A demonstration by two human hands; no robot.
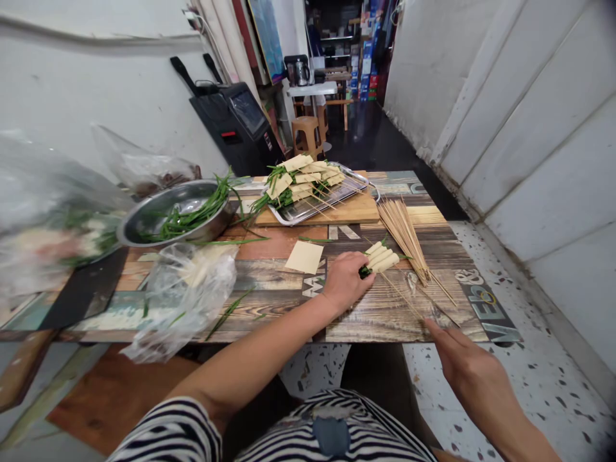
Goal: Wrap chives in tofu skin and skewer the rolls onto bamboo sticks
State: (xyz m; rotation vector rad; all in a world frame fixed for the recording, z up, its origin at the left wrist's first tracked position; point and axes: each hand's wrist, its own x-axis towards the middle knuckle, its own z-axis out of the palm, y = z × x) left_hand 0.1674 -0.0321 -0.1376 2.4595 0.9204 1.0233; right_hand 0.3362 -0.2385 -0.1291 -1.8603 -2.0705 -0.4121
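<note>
My left hand [347,279] is closed around several pale-yellow sheet rolls [384,258] with green chives inside, pressed against the wooden-patterned table. A thin bamboo skewer [402,295] runs from the rolls toward the table's front edge. Its near end is at the fingertips of my right hand [474,369], which are closed on it. How deep the skewer's point sits in the rolls is hidden. One flat pale-yellow square sheet [305,256] lies to the left of my left hand. A bundle of loose bamboo skewers [404,234] lies beyond the rolls on the right.
A metal tray [291,219] of skewered rolls rests on a wooden board [360,212]. Left of it stands a steel bowl [129,234] of chives. A plastic bag [163,308] with more sheets and a broad-bladed cleaver [91,289] lie at the left, the cleaver's handle overhanging the edge.
</note>
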